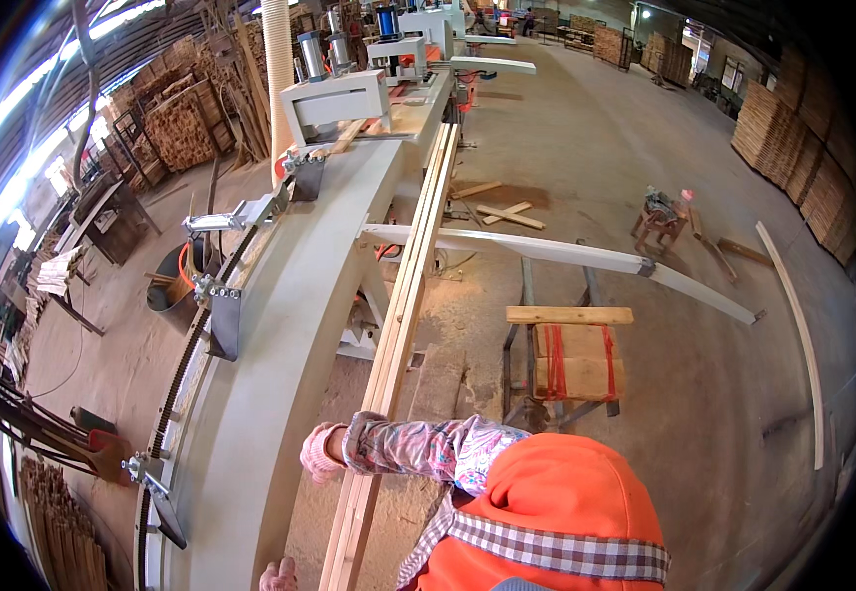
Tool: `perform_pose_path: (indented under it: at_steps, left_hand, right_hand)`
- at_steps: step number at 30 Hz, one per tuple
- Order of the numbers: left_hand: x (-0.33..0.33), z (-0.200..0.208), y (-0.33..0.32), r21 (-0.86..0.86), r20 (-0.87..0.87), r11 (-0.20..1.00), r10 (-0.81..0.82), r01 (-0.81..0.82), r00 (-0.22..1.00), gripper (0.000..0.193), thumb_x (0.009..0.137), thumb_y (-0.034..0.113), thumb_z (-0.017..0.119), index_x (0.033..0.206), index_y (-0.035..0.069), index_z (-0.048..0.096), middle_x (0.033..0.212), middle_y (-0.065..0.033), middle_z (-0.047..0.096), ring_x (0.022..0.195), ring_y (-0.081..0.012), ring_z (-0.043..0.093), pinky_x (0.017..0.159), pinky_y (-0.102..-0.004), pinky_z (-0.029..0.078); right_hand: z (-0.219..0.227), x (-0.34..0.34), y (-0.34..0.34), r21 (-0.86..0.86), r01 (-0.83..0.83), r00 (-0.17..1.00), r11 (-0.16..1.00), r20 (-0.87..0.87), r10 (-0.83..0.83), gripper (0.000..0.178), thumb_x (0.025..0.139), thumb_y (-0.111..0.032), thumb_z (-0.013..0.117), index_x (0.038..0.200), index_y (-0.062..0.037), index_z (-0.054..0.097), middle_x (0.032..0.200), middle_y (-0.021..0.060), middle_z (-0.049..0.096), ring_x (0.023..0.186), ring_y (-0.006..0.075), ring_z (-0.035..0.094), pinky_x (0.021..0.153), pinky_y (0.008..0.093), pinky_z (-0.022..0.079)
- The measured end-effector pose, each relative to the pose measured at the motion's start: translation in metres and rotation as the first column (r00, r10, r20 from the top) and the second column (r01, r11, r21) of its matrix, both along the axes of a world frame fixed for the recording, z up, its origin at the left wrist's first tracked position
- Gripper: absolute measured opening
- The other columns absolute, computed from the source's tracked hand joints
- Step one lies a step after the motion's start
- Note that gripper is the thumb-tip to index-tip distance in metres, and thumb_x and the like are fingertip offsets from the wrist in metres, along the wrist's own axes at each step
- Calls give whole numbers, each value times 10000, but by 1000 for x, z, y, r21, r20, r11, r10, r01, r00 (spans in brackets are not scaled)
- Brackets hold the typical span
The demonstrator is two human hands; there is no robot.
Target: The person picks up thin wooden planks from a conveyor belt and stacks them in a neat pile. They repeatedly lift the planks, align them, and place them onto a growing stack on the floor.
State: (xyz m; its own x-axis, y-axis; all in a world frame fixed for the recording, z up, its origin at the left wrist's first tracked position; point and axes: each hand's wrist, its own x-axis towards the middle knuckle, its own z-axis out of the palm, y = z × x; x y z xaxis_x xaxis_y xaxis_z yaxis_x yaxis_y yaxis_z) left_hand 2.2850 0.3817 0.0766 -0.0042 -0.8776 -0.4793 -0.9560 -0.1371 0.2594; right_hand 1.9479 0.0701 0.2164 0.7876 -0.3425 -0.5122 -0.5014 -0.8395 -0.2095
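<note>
Single head view, high, looking down along long machine bed (pixel 280 325).

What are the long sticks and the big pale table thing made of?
The long slats look like bare, unfinished wood: pale tan with visible grain. The machine bed looks like painted metal, judging by its smooth cream surface and bolted brackets. The gloved hand wears what seems to be pink fabric.

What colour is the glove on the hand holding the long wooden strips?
Pink. The gloved hand rests against the long wooden strips, seen best in the head view.
</note>
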Motion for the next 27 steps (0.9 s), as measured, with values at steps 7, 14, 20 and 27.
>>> perform_pose_path:
  at_steps: [7, 14, 20, 27]
  left_hand:
    - [29, -21, 0, 320, 875, 517, -484, 794, -38, 555, 1048, 362, 365, 1554, 141, 303, 1494, -146, 470, 1338, -285, 470, 1149, -365, 332]
    - [40, -40, -4, 439, 881, 398, -369, 805, -298, 590, 1022, 382, 444, 1538, 126, 318, 1457, -204, 477, 1321, -342, 465, 1102, -425, 368]
    - [38, -49, 2, 174, 953, 489, -301, 855, -21, 568, 1022, 351, 463, 1535, 141, 337, 1416, -153, 528, 1274, -289, 506, 1081, -392, 400]
    - [12, -35, -16, 116, 129, 993, 17, -32, 991, 448, 1051, 206, 374, 1494, 146, 406, 1350, -65, 583, 1194, -153, 553, 1050, -295, 432]
  right_hand:
    - [5, 0, 3, 7, 15, 1000, 1000, 27, -15, 416, 920, -459, 580, 1130, -143, 751, 1100, 67, 746, 1074, 304, 693, 857, 573, 549]
    - [2, -4, 0, 14, 36, 999, 999, -9, -36, 396, 908, -445, 600, 1137, -159, 749, 1110, 63, 743, 1074, 306, 693, 839, 584, 553]
    - [-7, 1, -2, 10, 30, 999, 999, -16, -30, 392, 911, -450, 593, 1137, -171, 751, 1098, 47, 745, 1070, 312, 692, 815, 626, 543]
    - [-12, -5, -5, -21, 20, 999, 1000, -33, -21, 405, 919, -455, 586, 1147, -162, 749, 1103, 52, 746, 1066, 315, 695, 812, 627, 546]
